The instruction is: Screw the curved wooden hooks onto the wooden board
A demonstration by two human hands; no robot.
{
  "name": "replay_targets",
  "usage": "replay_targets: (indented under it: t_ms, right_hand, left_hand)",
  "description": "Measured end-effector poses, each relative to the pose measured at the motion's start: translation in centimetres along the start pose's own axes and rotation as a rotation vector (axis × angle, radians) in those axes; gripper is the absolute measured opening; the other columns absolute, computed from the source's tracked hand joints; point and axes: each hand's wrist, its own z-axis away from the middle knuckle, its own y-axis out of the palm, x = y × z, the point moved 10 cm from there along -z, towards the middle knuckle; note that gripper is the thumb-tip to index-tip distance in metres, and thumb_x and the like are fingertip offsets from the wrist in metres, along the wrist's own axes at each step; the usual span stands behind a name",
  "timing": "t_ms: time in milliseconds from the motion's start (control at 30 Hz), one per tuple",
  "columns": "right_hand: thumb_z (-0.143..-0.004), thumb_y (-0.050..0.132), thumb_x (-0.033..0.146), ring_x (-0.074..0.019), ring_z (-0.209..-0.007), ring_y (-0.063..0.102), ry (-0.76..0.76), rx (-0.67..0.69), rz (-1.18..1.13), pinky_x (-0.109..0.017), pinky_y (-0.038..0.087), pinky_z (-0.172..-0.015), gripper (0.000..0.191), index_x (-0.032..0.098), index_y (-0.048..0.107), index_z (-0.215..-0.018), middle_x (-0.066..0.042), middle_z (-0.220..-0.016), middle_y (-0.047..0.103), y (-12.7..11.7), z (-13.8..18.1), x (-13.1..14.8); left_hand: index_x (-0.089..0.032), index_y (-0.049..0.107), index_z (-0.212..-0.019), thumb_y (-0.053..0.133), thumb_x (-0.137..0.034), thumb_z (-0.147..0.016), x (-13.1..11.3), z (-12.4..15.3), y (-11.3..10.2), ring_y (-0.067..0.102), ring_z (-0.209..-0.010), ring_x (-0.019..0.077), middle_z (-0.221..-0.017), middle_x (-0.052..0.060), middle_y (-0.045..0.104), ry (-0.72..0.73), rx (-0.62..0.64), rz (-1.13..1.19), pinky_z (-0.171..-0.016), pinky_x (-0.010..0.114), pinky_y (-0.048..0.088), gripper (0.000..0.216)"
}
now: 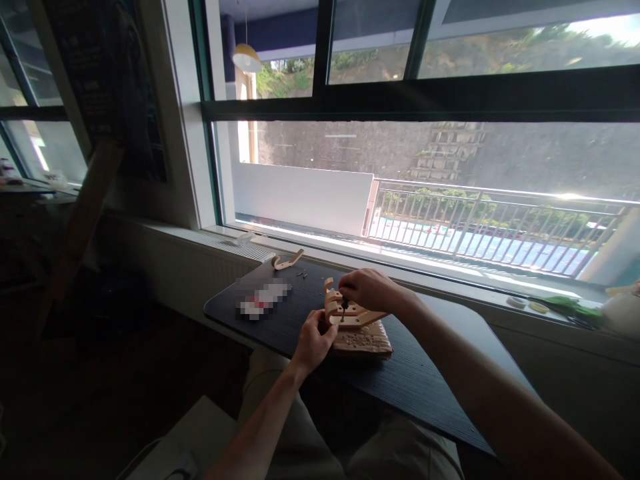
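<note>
A light wooden piece with curved hook-like arms [350,313] lies on a carved wooden block [363,341] on the dark table [425,380]. My left hand [313,341] is closed against the piece's near left edge, steadying it. My right hand [367,290] is closed over a small dark tool [344,307] that stands upright on the piece; most of the tool is hidden by the fingers. A separate curved wooden hook [289,261] and a few small dark screws [301,273] lie at the table's far edge.
A blurred flat packet [263,300] lies on the table's left part. The window sill [450,277] runs behind the table, with green items [570,307] at its right end. A dark leaning board [80,227] stands at the left. My legs are under the table.
</note>
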Motion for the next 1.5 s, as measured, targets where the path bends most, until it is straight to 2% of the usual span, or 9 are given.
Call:
replay_targets:
  t_ms: [400,500,633,800,933,1033,1233,1367,1500]
  right_hand:
    - [-0.088,0.036,0.041,-0.0176,-0.080,0.060,0.241,-0.082,0.030,-0.025,0.036,-0.063,0.037,0.021,0.067,-0.094,-0.008,-0.090,0.068,1.0,-1.2,-2.8]
    - [-0.087,0.036,0.042,-0.0167,-0.074,0.059,0.214,-0.028,0.049,-0.024,0.034,-0.058,0.039,0.020,0.068,-0.090,-0.008,-0.085,0.068,0.6,-0.9,-3.0]
    - [-0.086,0.037,0.035,-0.0119,-0.063,0.054,0.093,0.048,-0.023,-0.022,0.031,-0.055,0.033,0.022,0.067,-0.094,-0.004,-0.080,0.067,-0.2,-0.3,-1.7]
    - [-0.087,0.038,0.035,-0.0098,-0.063,0.052,-0.012,-0.007,-0.061,-0.021,0.030,-0.055,0.032,0.023,0.066,-0.095,-0.002,-0.081,0.067,-0.7,0.0,0.0]
    - [-0.088,0.036,0.036,-0.0115,-0.065,0.055,0.021,-0.085,-0.016,-0.022,0.030,-0.057,0.034,0.020,0.067,-0.087,-0.004,-0.078,0.066,-0.3,-0.6,-0.4]
    - [-0.089,0.034,0.037,-0.0145,-0.070,0.058,0.110,-0.111,0.024,-0.024,0.032,-0.059,0.037,0.019,0.067,-0.084,-0.007,-0.080,0.067,0.3,-1.1,-1.5]
    - [-0.088,0.034,0.036,-0.0170,-0.077,0.060,0.255,-0.111,0.022,-0.024,0.035,-0.063,0.037,0.019,0.067,-0.090,-0.009,-0.086,0.067,0.9,-1.2,-3.0]
    - [-0.087,0.036,0.039,-0.0157,-0.072,0.059,0.197,-0.086,-0.018,-0.023,0.033,-0.058,0.035,0.024,0.066,-0.097,-0.005,-0.083,0.068,0.2,-0.8,-2.6]
    - [-0.085,0.039,0.036,-0.0114,-0.066,0.056,0.045,-0.027,-0.067,-0.021,0.031,-0.056,0.031,0.025,0.066,-0.095,-0.002,-0.083,0.068,0.1,-0.3,-1.1]
  left_hand:
    - [-0.016,0.061,-0.092,0.057,-0.025,-0.073,-0.1,0.0,0.1,0.056,-0.078,0.0150,-0.086,0.004,0.058,0.005,0.005,-0.007,-0.074,0.028,0.045,0.021]
    - [-0.016,0.060,-0.093,0.057,-0.025,-0.074,0.1,0.0,0.2,0.057,-0.079,0.0152,-0.088,0.004,0.058,-0.006,0.015,-0.003,-0.074,0.028,0.045,0.022]
    - [-0.016,0.060,-0.095,0.056,-0.026,-0.075,0.1,0.0,0.3,0.057,-0.082,0.0154,-0.090,0.004,0.058,-0.001,0.025,-0.006,-0.077,0.028,0.045,0.023]
    - [-0.016,0.059,-0.094,0.056,-0.025,-0.075,-0.2,0.0,0.1,0.056,-0.081,0.0152,-0.088,0.004,0.058,0.008,0.024,-0.026,-0.076,0.028,0.044,0.021]
    - [-0.016,0.059,-0.092,0.056,-0.025,-0.075,-0.3,0.0,0.0,0.056,-0.079,0.0147,-0.087,0.003,0.058,0.010,0.014,-0.037,-0.075,0.027,0.044,0.020]
    - [-0.016,0.059,-0.091,0.056,-0.025,-0.075,-0.2,0.0,0.1,0.056,-0.080,0.0146,-0.087,0.003,0.058,0.011,0.014,-0.037,-0.076,0.027,0.044,0.019]
    - [-0.016,0.059,-0.090,0.056,-0.025,-0.075,-0.2,0.0,0.2,0.055,-0.079,0.0145,-0.086,0.003,0.056,0.011,0.028,-0.055,-0.075,0.027,0.044,0.018]
    - [-0.016,0.059,-0.093,0.055,-0.026,-0.076,0.0,0.0,0.2,0.055,-0.080,0.0146,-0.088,0.003,0.057,0.002,0.035,-0.036,-0.075,0.028,0.044,0.020]
    - [-0.016,0.058,-0.094,0.056,-0.026,-0.076,0.2,0.0,0.3,0.056,-0.081,0.0148,-0.089,0.003,0.057,-0.005,0.035,-0.031,-0.076,0.028,0.044,0.021]
